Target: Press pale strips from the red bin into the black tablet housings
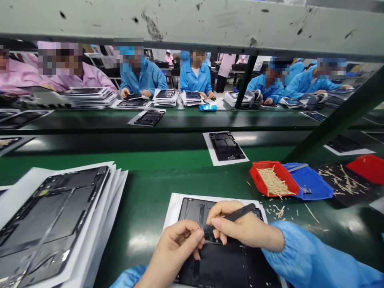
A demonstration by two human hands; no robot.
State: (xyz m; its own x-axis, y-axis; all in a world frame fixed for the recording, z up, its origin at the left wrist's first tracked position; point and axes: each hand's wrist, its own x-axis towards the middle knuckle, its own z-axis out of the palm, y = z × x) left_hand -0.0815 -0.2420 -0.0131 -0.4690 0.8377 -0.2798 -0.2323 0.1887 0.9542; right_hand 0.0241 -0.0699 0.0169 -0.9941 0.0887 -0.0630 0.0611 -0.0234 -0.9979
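Note:
A black tablet housing [222,264] lies on white paper [172,208] on the green bench before me, with both hands over it. My right hand [243,224] is closed around black tweezers [240,212], whose slim body slants up to the right; their tips are hidden by my fingers. My left hand [180,244] is pinched shut close to my right fingertips. Whatever sits between its thumb and index finger is too small to make out. Both hands hover over the upper half of the housing.
Left stands a stack of tablet housings [60,216] interleaved with paper. A red bin [255,178] of pale strips and a blue bin [318,184] stand right, with scraps [280,212] nearby. Another housing [226,146] lies farther back. A green post [336,120] slants at right. Co-workers sit opposite.

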